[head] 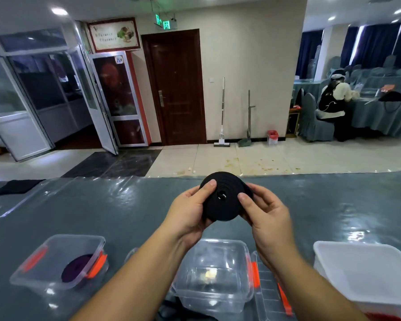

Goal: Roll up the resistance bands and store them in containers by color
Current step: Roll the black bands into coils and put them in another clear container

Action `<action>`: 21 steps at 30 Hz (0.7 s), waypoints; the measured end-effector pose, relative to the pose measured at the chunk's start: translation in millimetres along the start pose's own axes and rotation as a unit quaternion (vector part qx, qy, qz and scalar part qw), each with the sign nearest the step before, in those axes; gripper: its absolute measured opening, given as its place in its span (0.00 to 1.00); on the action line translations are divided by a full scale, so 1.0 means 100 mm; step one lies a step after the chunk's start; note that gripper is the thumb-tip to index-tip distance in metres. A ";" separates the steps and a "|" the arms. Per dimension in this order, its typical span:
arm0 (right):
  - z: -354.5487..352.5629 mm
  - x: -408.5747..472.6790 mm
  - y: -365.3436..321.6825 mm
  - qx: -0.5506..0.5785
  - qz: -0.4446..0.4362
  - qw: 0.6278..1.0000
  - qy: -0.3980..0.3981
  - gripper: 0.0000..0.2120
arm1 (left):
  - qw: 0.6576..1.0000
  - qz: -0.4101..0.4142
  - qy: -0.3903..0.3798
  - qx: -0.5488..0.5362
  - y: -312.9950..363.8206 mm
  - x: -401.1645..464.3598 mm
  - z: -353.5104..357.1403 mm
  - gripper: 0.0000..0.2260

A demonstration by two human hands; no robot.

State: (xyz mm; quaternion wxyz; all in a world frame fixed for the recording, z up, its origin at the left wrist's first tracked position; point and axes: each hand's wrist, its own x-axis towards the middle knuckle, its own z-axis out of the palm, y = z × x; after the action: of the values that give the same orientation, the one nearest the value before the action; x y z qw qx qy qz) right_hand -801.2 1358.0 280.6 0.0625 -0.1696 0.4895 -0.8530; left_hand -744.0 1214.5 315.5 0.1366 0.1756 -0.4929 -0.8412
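A black resistance band, wound into a tight round coil, is held up above the table between both hands. My left hand grips its left side with the thumb on the front face. My right hand grips its right side, thumb on the face as well. Below them stands a clear container with orange latches. At the left, another clear container holds a rolled purple band.
A white tub with something red at its bottom stands at the right. A clear lid lies between it and the middle container. A flat black cloth or band lies at the table's far left. The table is covered in shiny plastic.
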 end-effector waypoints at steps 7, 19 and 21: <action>-0.27 -0.11 0.46 -0.054 0.075 0.996 0.006 0.15 | 0.993 -0.063 0.090 -0.036 -0.49 0.15 -0.14 0.13; -0.43 0.03 1.44 -0.122 0.213 0.964 0.105 0.06 | 0.964 -0.229 0.136 0.023 -1.19 0.71 -0.86 0.12; -0.46 0.08 1.64 -0.127 0.249 0.954 0.111 0.06 | 0.958 -0.255 0.123 0.043 -1.29 0.84 -1.05 0.12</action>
State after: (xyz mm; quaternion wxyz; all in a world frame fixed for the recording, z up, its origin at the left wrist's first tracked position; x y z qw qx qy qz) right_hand -834.8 1309.4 120.7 0.1964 0.0473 0.6244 -0.7545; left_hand -781.8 1160.4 141.3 -0.0304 0.4034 -0.4465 -0.7981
